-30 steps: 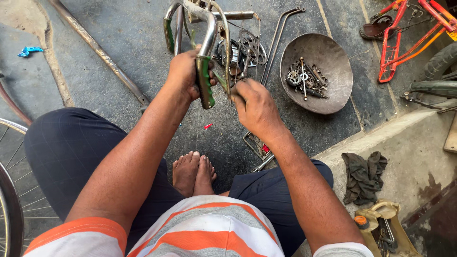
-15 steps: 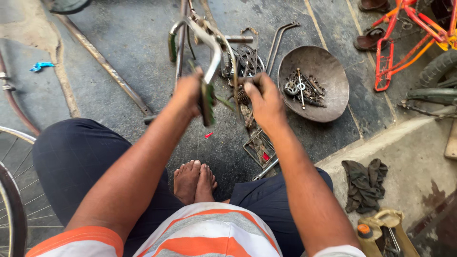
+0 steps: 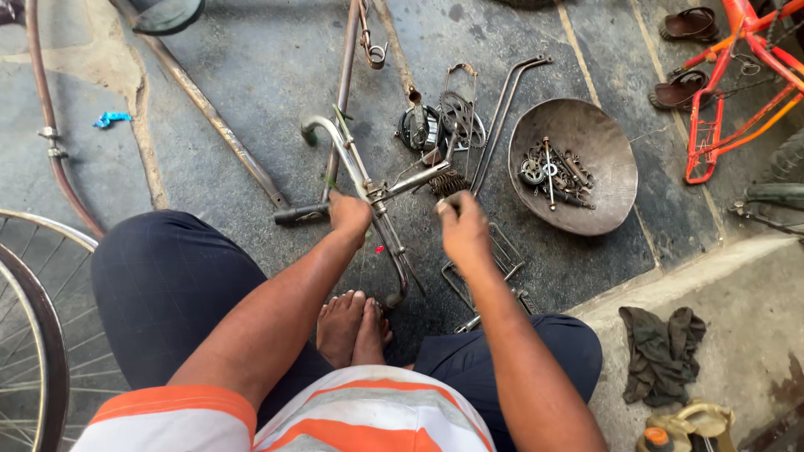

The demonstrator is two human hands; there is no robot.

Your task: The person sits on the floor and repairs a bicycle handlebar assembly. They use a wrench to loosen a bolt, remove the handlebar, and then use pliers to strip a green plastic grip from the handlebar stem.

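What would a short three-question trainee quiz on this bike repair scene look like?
1. True or false: the left hand grips the bicycle handlebar.
2. What lies in the round metal bowl? A) rags B) small metal parts and tools C) sandals
3. Fill in: the dark rag lies on the raised concrete step, to the person's ____ side.

Key
1. True; the fist is closed on the bar near its stem.
2. B; the small metal parts are heaped in the middle.
3. Right. The right hand is closed on something small near the stem, too hidden to identify.
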